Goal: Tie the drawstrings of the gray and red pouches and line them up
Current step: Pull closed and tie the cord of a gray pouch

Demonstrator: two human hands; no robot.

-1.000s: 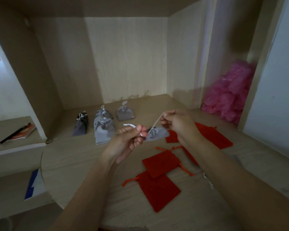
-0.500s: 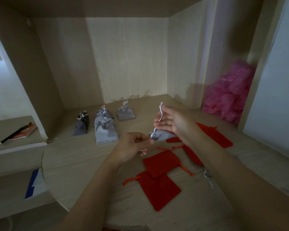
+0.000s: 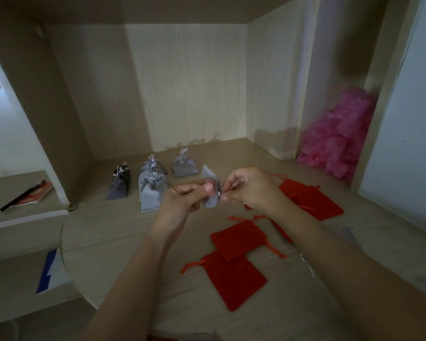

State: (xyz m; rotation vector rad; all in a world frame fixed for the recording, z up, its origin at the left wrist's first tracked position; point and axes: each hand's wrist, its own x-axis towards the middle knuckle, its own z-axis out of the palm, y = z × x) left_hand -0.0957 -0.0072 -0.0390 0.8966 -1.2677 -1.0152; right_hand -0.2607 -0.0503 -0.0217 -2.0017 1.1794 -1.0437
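Observation:
A small gray pouch [image 3: 210, 178] hangs in the air between my hands, above the wooden desk [image 3: 113, 232]. My left hand [image 3: 182, 200] pinches its gathered neck from the left. My right hand [image 3: 250, 187] pinches the silver drawstring at the same spot from the right. Several tied gray pouches [image 3: 150, 193] stand in a row at the back left, one of them darker [image 3: 119, 182]. Several flat red pouches [image 3: 236, 239] with loose orange strings lie on the desk under my right forearm.
A pink crumpled plastic heap [image 3: 337, 141] fills the back right nook. On the low shelf at left lie a pen [image 3: 21, 195] and a red booklet [image 3: 35, 196]. A blue and white card [image 3: 50, 271] lies on the shelf below. Wooden walls close in the desk's back and sides.
My right hand came down from holding the drawstring up and met my left hand at the pouch's neck. The pouch turned so that its body points up and back.

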